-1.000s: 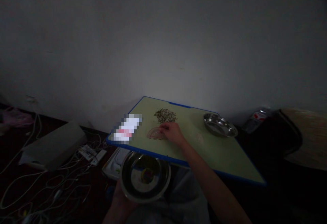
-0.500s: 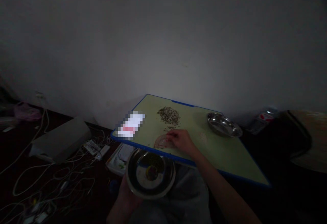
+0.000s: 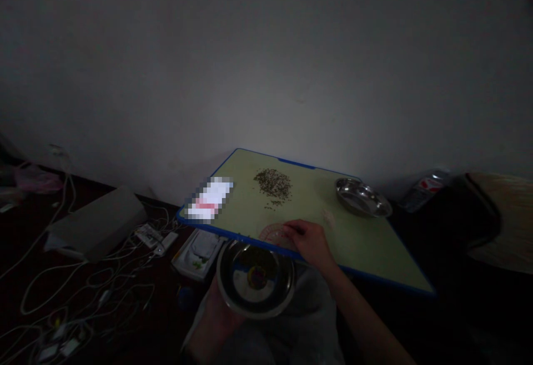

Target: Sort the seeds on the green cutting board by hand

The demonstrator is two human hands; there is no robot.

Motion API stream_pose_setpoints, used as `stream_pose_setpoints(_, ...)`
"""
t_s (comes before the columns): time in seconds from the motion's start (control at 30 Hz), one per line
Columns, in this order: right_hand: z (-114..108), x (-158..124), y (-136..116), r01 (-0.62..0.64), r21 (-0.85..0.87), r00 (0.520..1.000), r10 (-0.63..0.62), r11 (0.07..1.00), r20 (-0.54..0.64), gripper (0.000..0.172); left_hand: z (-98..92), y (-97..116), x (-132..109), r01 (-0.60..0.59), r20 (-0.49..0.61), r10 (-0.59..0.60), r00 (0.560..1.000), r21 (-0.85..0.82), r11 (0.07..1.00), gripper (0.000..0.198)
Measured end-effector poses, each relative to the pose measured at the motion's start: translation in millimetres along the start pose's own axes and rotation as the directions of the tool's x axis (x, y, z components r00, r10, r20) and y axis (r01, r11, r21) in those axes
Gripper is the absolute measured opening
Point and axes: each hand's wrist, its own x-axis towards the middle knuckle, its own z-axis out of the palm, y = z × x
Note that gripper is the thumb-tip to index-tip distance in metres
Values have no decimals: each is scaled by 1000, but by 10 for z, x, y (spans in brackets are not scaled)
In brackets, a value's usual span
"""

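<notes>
- Wall (image 3: pixel 266 65): plain and grey, standing behind the bench's far edge.
- Bench (image 3: pixel 366 248): a low table with a pale green top and blue rim, set at a slant; its near edge runs down from the near left corner to the near right one.
- Grey box (image 3: pixel 97 223): on the floor, left of the bench, near a tangle of white cables (image 3: pixel 106 276).
- White tray (image 3: pixel 189 265): below the near left corner, with a few green scraps inside.
- Deep steel bowl (image 3: pixel 256 314): just off the near edge and lower than the top, mouth turned up; in this dim light, a dark green layer seems to lie along the far side of its inside.
- Shallow steel bowl (image 3: pixel 362 204): on the bench at the far right corner, close to the right edge.
- Plastic bottle (image 3: pixel 425 190): beyond the right edge, leaning, with red on its label.
- Left hand (image 3: pixel 225 312): grasping the deep steel bowl from below and its left side.
- Right hand (image 3: pixel 310 240): fingers pinching the right part of the protractor, over the near edge.
- Phone (image 3: pixel 210 198): bright, masked by squares, lying along the left edge by the near left corner.
- Protractor (image 3: pixel 270 234): clear with red markings, at the middle of the near edge, beside the deep steel bowl.
- Seed-like grains (image 3: pixel 272 183): a loose dark heap toward the far edge, with a few strays on its near side.
</notes>
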Motion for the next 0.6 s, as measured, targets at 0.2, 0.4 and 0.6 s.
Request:
stream_pose_setpoints(0.2, 3, 3, -51, -8, 25, 999, 7, 1000, 42, 18, 283, 72, -114, 111, -191, -117, 975, -43, 993, 30)
stream_pose_setpoints(0.4, 194, 303, -190, -40, -82, 999, 42, 996, 28, 16, 169, 254, -73, 119, -168, -131, 977, -81, 990, 46)
stream_pose_setpoints(0.6, 479, 353, -343, 51, -66, 989, -41, 997, 143, 16, 134, 419, -54, 190, 44, -185, 982, -125, 974, 48)
